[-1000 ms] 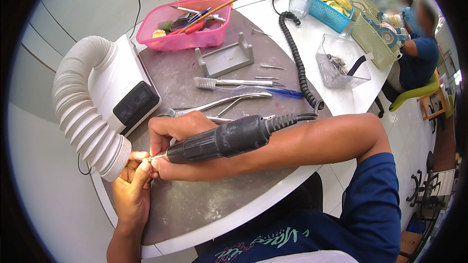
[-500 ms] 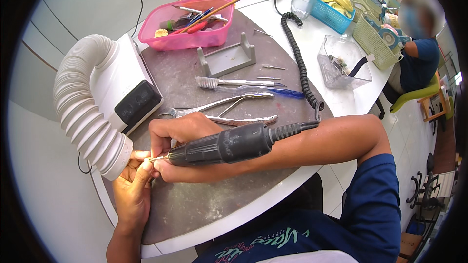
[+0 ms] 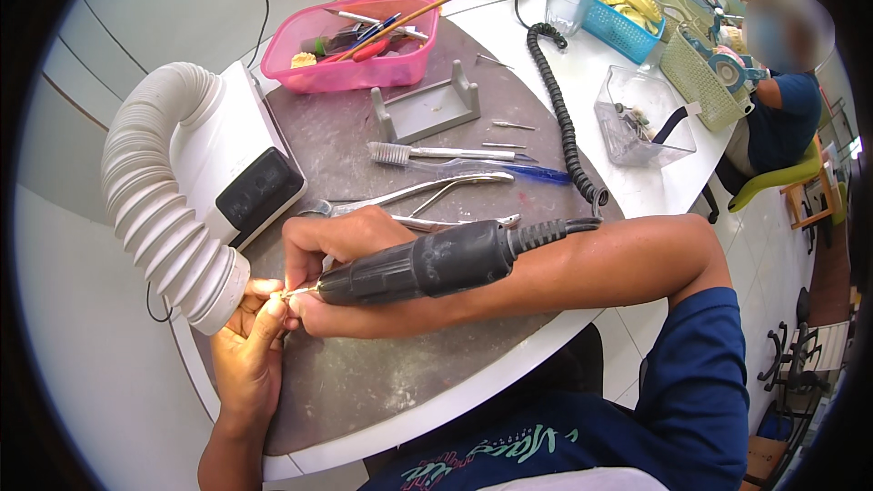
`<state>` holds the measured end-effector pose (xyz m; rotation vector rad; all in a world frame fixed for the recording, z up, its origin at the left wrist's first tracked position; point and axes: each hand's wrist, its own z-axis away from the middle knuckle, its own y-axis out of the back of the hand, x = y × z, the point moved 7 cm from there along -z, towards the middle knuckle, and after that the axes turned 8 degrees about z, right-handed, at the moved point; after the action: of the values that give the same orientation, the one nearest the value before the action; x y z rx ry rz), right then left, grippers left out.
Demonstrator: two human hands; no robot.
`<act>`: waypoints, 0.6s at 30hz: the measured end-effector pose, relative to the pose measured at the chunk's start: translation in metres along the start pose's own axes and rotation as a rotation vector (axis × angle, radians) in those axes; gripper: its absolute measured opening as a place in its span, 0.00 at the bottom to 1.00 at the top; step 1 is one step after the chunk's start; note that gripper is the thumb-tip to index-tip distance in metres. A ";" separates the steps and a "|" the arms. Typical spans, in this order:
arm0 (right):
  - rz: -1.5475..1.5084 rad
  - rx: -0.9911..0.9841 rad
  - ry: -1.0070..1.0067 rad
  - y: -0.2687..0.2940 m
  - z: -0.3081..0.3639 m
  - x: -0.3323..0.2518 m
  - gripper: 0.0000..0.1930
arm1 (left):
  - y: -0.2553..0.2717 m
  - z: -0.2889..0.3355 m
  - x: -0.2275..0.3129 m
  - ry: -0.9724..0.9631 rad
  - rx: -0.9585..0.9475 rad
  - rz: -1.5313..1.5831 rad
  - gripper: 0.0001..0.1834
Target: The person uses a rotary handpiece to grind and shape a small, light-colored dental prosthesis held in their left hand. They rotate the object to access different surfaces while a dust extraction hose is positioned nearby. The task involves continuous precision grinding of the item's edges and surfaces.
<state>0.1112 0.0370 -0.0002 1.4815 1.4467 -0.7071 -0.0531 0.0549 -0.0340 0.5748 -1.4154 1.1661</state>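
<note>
"Handpiece (image 3: pixel 414 264) first: how is it held?"

"By the right hand (image 3: pixel 335 245), with its fingers closed around the slim front end. The thick black body is seen slanting over the right wrist and forearm, and its cord is led off to the right, toward a coiled black cable (image 3: pixel 564 109)."

"And what is gripped on the left?"

"A tiny piece (image 3: pixel 281 298) is pinched between the thumb and fingertips of the left hand (image 3: pixel 247 355). Most of it is covered, so its kind cannot be told. The metal bit (image 3: pixel 305 290) is pointed at it; whether it is touched cannot be made out."

"Where is that piece placed?"

"Above the left part of the worktop (image 3: pixel 364 382), just beside the mouth of a ribbed white hose (image 3: pixel 173 191). The spot is brightly lit."

"What is laid out beyond the hands?"

"Metal pliers (image 3: pixel 427 191) are laid nearest. Farther off, a brush (image 3: pixel 391 155) with a blue-tipped handle is seen, then a grey cradle (image 3: pixel 427 116). At the far left, pens and a long paintbrush (image 3: pixel 436 5) are held in a pink basket (image 3: pixel 350 78). At the far right, a seated co-worker (image 3: pixel 791 123) is seen."
</note>
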 end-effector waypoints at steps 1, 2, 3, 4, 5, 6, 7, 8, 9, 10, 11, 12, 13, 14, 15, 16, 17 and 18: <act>0.016 0.000 -0.006 0.001 0.000 -0.001 0.11 | -0.001 0.000 0.000 -0.002 -0.003 -0.001 0.10; 0.014 0.005 -0.007 0.002 0.000 -0.002 0.11 | -0.001 0.000 0.001 -0.004 -0.007 -0.002 0.10; 0.013 0.010 -0.008 0.002 0.001 -0.002 0.10 | -0.002 0.000 0.001 -0.006 -0.011 -0.002 0.10; 0.010 0.013 -0.009 0.002 0.000 -0.002 0.10 | -0.002 0.000 0.001 -0.010 -0.007 -0.002 0.10; 0.007 0.011 -0.008 0.001 0.000 -0.002 0.10 | -0.002 0.000 0.001 -0.013 -0.003 -0.001 0.10; 0.004 0.008 -0.008 0.001 0.000 -0.001 0.10 | -0.001 0.000 0.001 -0.017 0.000 0.001 0.10; 0.003 0.005 -0.008 0.001 0.000 -0.001 0.10 | -0.001 0.000 0.000 -0.014 -0.004 -0.001 0.10; 0.009 0.004 -0.003 0.001 0.000 -0.001 0.10 | -0.001 0.000 0.000 -0.011 -0.008 -0.002 0.09; 0.014 0.002 0.002 0.001 0.000 -0.002 0.10 | -0.001 -0.001 0.000 -0.008 -0.012 -0.003 0.09; 0.020 0.000 0.009 0.001 0.000 -0.003 0.10 | -0.001 0.000 0.001 -0.009 -0.013 -0.003 0.09; 0.016 -0.001 0.009 0.001 0.000 -0.004 0.10 | -0.001 0.000 0.002 -0.010 -0.015 -0.003 0.09; 0.012 -0.003 0.009 0.001 -0.001 -0.004 0.10 | -0.001 0.001 0.003 -0.010 -0.016 -0.003 0.09; 0.012 -0.002 0.006 0.002 0.000 -0.004 0.10 | -0.001 0.000 0.002 -0.012 -0.015 0.001 0.09; 0.012 0.003 0.004 0.002 0.000 -0.003 0.10 | -0.001 0.000 0.001 -0.014 -0.015 0.004 0.09; 0.012 0.008 0.002 0.002 0.000 -0.001 0.10 | -0.001 0.000 0.001 -0.016 -0.014 0.008 0.10; 0.010 0.011 0.002 0.001 0.000 0.000 0.11 | -0.001 0.000 0.001 -0.015 -0.007 0.007 0.10; 0.014 0.002 -0.013 0.001 0.000 0.000 0.11 | -0.001 0.000 0.001 -0.014 0.000 0.006 0.10; 0.017 -0.007 -0.027 0.002 0.000 -0.001 0.11 | 0.000 0.000 0.001 -0.013 0.006 0.005 0.10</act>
<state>0.1131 0.0367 0.0011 1.4719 1.4129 -0.7081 -0.0533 0.0548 -0.0333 0.5842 -1.4251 1.1728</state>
